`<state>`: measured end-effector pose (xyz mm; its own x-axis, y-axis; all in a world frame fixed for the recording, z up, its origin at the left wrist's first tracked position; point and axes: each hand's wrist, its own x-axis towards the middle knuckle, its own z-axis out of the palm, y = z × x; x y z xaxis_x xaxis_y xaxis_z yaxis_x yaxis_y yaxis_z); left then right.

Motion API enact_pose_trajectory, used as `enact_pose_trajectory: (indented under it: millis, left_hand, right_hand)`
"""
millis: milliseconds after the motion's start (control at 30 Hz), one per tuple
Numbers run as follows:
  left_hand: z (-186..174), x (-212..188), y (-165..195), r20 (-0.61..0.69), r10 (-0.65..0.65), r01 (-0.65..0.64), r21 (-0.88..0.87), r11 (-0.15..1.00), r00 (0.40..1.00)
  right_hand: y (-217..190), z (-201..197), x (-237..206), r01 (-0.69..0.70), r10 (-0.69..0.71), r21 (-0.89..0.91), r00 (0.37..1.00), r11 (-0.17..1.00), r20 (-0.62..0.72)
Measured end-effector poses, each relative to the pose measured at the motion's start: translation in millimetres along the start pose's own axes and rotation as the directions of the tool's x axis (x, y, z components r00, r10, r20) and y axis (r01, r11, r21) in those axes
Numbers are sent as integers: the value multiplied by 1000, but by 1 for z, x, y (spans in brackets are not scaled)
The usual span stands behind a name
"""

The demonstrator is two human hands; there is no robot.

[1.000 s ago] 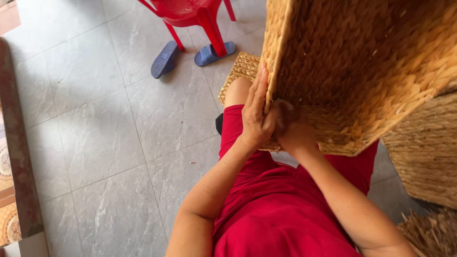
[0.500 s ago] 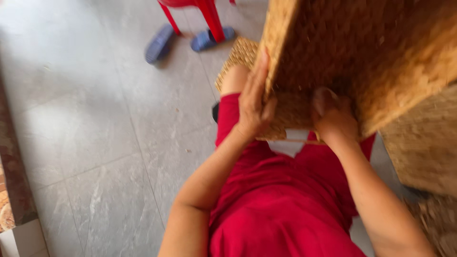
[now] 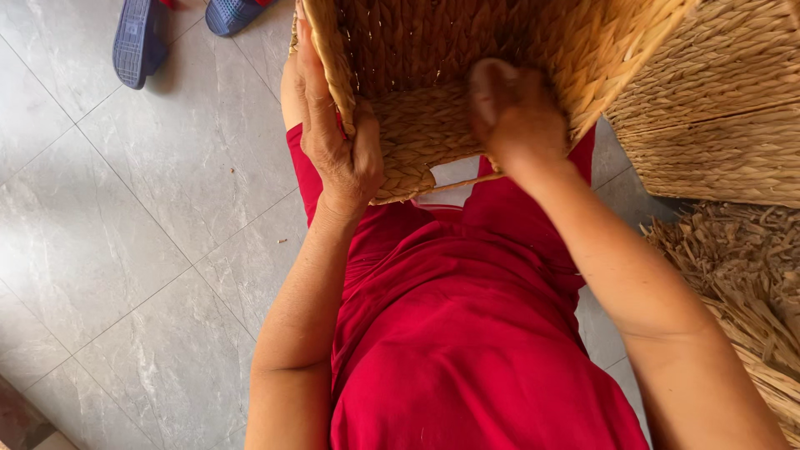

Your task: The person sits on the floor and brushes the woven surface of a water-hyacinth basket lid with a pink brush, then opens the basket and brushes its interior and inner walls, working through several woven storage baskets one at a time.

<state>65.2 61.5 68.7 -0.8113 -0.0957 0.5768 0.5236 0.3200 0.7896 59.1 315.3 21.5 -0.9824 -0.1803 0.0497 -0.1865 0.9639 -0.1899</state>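
Hands work on a large woven basket of tan plaited straw (image 3: 467, 75), which is tipped over the person's lap so its open mouth faces the camera. The left hand (image 3: 337, 142) clasps the basket's left wall near the rim, fingers flat along the outside and the thumb hooked over the edge onto the inner weave. The right hand (image 3: 517, 112) reaches inside the basket and is curled against the inner wall; whether it pinches a strand or only presses on the weave cannot be told from here. The basket's lower rim lies across the knees of the person's red garment (image 3: 467, 333), which fills the middle of the view.

To the right, just beside the held basket, stands a second woven straw basket (image 3: 717, 133) of the same colour, and below it a loose heap of dry straw strands (image 3: 742, 275) lies on the floor, close to the right forearm. The grey marble-patterned floor tiles (image 3: 142, 217) spread out on the left. At the top left, well apart from the hands, lie two blue rubber slippers (image 3: 137, 42).
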Motion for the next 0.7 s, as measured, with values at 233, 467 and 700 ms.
enact_pose_trajectory:
  millis: [233, 467, 700]
  left_hand:
    - [0, 9, 2, 2, 73, -73, 43, 996, 997]
    - [-5, 5, 1, 7, 58, -59, 95, 994, 998]
    - [-4, 1, -1, 6, 49, -50, 8, 999, 999]
  right_hand:
    - [-52, 1, 12, -36, 31, 87, 998, 996, 56]
    - [-92, 17, 12, 101, -104, 220, 995, 970, -1]
    - [9, -2, 9, -16, 12, -42, 996, 999, -83]
